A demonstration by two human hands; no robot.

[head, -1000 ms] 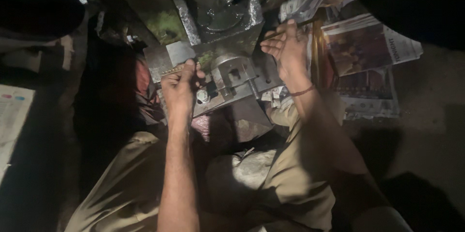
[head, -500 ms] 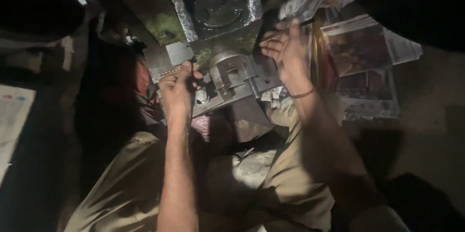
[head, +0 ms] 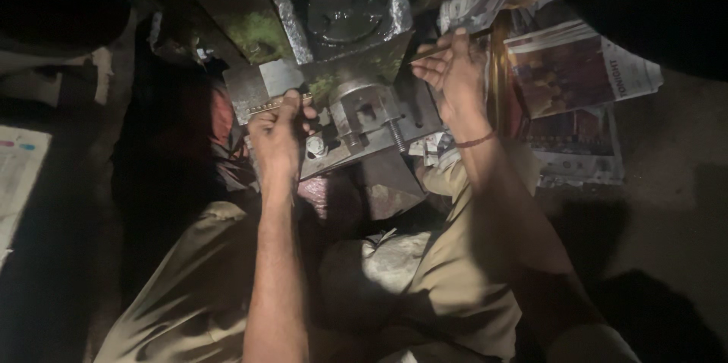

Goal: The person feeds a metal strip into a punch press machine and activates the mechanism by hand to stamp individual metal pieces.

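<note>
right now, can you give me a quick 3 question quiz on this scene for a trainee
1. True or false: the left hand is closed on a thin brass-coloured strip.
2. What lies on the ground beside the right hand? A) newspaper sheets B) a bucket C) a coil of rope
3. Fill in: a red ____ circles the right wrist.

Key
1. True; it grips the strip at the grey metal fixture.
2. A, the newspaper sheets.
3. The thread band.

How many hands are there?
2. The left hand grips a thin brass-coloured strip by the metal block; the right hand is open, at the block's other side. The dark edges may hide more.
</note>
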